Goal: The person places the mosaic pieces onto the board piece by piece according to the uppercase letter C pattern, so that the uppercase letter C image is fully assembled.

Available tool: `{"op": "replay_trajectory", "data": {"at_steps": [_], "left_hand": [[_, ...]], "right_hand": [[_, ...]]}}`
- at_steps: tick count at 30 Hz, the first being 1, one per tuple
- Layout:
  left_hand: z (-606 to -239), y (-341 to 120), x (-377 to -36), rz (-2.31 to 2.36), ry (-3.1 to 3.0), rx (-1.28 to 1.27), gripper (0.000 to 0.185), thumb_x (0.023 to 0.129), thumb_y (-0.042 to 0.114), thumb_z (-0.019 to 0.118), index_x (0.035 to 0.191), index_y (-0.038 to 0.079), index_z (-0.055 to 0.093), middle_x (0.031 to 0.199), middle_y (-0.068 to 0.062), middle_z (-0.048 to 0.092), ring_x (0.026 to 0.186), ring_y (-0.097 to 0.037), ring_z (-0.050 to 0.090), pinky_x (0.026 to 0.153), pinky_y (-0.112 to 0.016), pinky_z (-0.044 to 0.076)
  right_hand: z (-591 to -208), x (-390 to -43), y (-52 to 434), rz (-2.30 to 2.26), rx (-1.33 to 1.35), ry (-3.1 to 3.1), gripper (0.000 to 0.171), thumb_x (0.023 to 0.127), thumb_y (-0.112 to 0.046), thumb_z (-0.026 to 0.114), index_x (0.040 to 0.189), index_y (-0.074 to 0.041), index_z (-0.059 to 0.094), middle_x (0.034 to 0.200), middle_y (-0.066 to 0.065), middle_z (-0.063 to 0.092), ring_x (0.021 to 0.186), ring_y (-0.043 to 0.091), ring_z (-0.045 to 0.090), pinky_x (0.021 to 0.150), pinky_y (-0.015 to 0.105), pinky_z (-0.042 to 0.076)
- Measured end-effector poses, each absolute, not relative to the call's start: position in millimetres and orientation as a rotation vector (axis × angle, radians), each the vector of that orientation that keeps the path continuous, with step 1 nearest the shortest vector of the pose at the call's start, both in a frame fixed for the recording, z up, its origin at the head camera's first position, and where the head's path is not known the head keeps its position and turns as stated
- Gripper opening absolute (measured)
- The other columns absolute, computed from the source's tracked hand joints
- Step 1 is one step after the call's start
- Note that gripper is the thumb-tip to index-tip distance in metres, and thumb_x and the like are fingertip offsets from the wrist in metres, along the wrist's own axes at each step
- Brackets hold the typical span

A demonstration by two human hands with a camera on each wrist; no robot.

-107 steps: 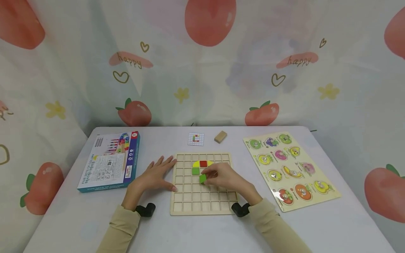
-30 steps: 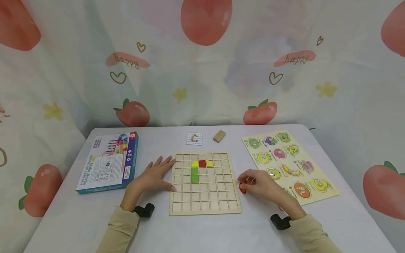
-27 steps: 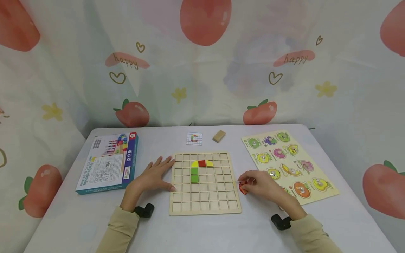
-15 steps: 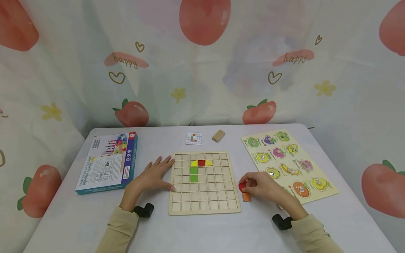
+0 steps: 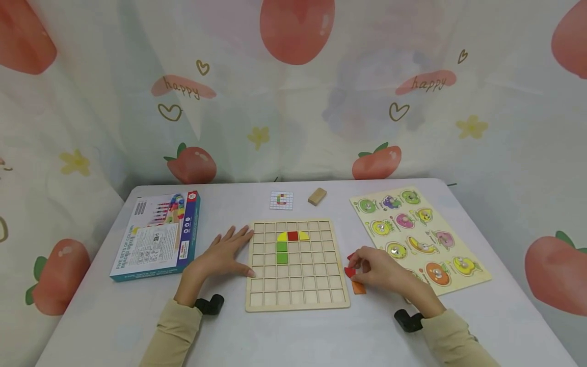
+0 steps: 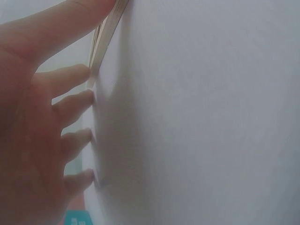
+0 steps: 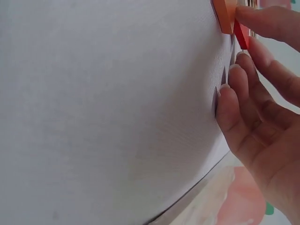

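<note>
A pale wooden grid board (image 5: 298,300) lies mid-table, with two green blocks (image 5: 282,252) stacked in a column below a row of yellow pieces (image 5: 303,236) and a red block (image 5: 292,236). Fingers spread, my left hand (image 5: 219,261) rests at the board's left edge. Just right of the board, my right hand (image 5: 379,267) pinches a red block (image 7: 241,35) between thumb and index finger. An orange block (image 5: 359,288) lies beside that thumb. Another red bit (image 5: 350,256) peeks out by the index finger, mostly hidden.
A boxed toy set (image 5: 153,237) lies at the left, and a fruit puzzle board (image 5: 419,239) is just right of my right hand. Behind the grid board are a small pattern card (image 5: 281,200) and a plain wooden block (image 5: 317,197).
My right hand has left the second green block in the grid and moved right to the red pieces. The orange block has come into view below its fingers. The left hand stays put.
</note>
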State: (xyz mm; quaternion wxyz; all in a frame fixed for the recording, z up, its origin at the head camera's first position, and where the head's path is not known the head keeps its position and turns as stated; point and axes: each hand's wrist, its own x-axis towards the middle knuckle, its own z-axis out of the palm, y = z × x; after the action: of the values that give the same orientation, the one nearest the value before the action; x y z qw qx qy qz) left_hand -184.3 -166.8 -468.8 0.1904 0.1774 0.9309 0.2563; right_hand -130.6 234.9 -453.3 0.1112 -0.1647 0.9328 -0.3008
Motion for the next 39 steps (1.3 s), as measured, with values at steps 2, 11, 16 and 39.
{"op": "replay_trajectory", "data": {"at_steps": [2, 11, 16, 39], "left_hand": [[-468.7, -167.0, -184.2, 0.725, 2.616, 0.5, 0.109, 0.077, 0.049, 0.087, 0.163, 0.013, 0.031, 0.173, -0.01, 0.019, 0.16, -0.042, 0.002, 0.126, -0.065, -0.001], [-470.4, -167.5, -183.4, 0.72, 2.608, 0.489, 0.109, 0.077, 0.049, 0.087, 0.163, 0.016, 0.03, 0.173, -0.008, 0.017, 0.16, -0.038, 0.0, 0.127, -0.064, -0.002], [-470.1, -167.5, -183.6, 0.723, 2.617, 0.492, 0.109, 0.077, 0.049, 0.087, 0.163, 0.015, 0.031, 0.173, -0.008, 0.018, 0.16, -0.039, 0.001, 0.127, -0.064, -0.001], [-465.5, -165.3, -181.9, 0.724, 2.623, 0.499, 0.109, 0.078, 0.046, 0.087, 0.163, 0.011, 0.029, 0.172, -0.01, 0.02, 0.16, -0.042, 0.004, 0.126, -0.065, 0.0]], "right_hand": [[-454.1, -131.4, 233.7, -0.898, -0.475, 2.733, 0.021, 0.082, -0.009, 0.085, 0.094, -0.01, 0.068, 0.083, -0.003, 0.061, 0.072, 0.009, 0.05, 0.06, 0.02, 0.045], [-453.9, -134.2, 229.9, -0.97, -0.609, 2.681, 0.013, 0.088, -0.005, 0.078, 0.095, -0.011, 0.069, 0.084, -0.008, 0.067, 0.074, 0.003, 0.057, 0.067, 0.02, 0.053], [-448.8, -138.6, 226.3, -0.99, -0.638, 2.677, 0.013, 0.09, -0.006, 0.077, 0.1, -0.012, 0.071, 0.087, -0.008, 0.069, 0.077, 0.004, 0.06, 0.07, 0.021, 0.055], [-451.3, -159.8, 166.7, -1.105, -0.736, 2.559, 0.019, 0.09, -0.007, 0.076, 0.11, -0.007, 0.077, 0.095, -0.003, 0.074, 0.083, 0.007, 0.064, 0.078, 0.021, 0.057]]}}
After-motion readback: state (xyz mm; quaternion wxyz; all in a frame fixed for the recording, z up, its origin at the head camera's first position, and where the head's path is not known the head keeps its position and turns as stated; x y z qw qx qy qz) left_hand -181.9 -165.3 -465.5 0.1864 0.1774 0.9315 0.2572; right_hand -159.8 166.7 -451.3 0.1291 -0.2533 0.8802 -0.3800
